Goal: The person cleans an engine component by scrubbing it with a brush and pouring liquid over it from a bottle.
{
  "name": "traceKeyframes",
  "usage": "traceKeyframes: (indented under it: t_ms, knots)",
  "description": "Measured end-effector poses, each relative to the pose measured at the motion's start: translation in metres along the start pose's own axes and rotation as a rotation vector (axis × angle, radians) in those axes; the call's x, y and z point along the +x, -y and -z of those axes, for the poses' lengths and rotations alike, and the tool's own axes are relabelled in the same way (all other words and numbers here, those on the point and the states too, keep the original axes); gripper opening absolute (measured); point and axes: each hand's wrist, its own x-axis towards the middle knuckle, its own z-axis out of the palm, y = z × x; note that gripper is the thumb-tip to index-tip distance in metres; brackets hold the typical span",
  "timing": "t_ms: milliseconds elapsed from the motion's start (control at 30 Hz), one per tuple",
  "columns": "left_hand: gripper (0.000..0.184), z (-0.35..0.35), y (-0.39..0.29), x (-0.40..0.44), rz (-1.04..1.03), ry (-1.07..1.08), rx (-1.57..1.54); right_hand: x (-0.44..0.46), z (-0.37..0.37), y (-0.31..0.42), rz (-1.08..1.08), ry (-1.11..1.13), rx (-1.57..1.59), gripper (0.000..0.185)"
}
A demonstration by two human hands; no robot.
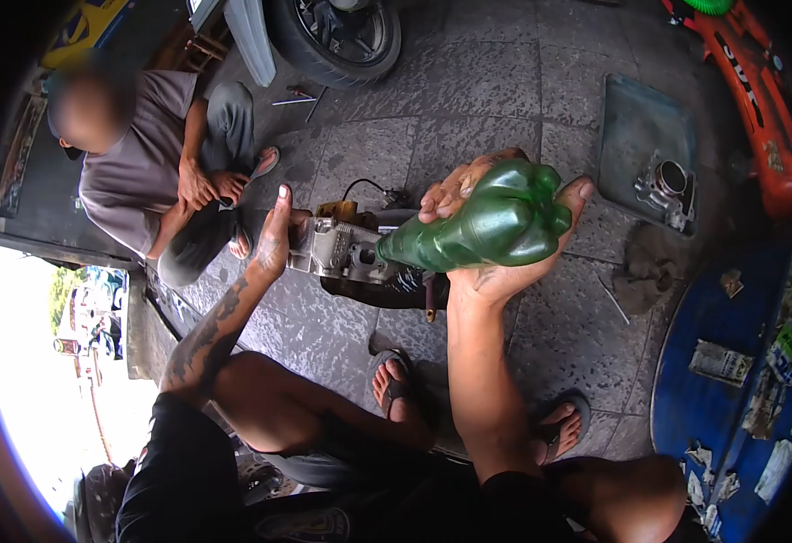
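Observation:
My right hand [496, 281] is wrapped round a green plastic bottle [486, 226]. The bottle is tipped, its lobed base towards me and its narrow end down at a metal engine part that looks like a cylinder head [331, 247]. Whether liquid leaves the bottle I cannot see. At the left end of the cylinder head, my left hand [274, 242] grips it with the thumb stretched up; most of its fingers are hidden behind the metal. Beneath the part lies a dark tray or pan-like piece [387, 294], partly covered.
Another person [143, 163] sits at the left, hands together. A motorcycle wheel [337, 41] stands at the top. To the right are a tray [645, 118] with a metal part [672, 178], a rag [649, 271], an orange jack [744, 100] and a blue drum [713, 317].

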Motion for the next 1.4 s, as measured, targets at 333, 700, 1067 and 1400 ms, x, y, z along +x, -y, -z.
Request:
traceKeyframes:
  t_ms: [333, 700, 1067, 1400]
  knots:
    - [0.082, 0.003, 0.013, 0.011, 0.042, 0.017, -0.028, -0.003, 0.015, 0.0, -0.033, 0.177, -0.111, 0.078]
    - [0.096, 0.002, 0.009, 0.01, 0.055, 0.095, -0.436, -0.004, 0.002, -0.001, 0.032, 0.138, 0.057, 0.085]
    - [0.092, -0.003, -0.001, 0.007, 0.08, 0.142, -0.336, -0.005, -0.005, 0.012, 0.057, 0.128, -0.14, 0.077]
    - [0.087, -0.009, -0.012, 0.006, 0.008, 0.157, 0.063, 0.004, -0.006, 0.008, 0.127, 0.294, -0.072, 0.081]
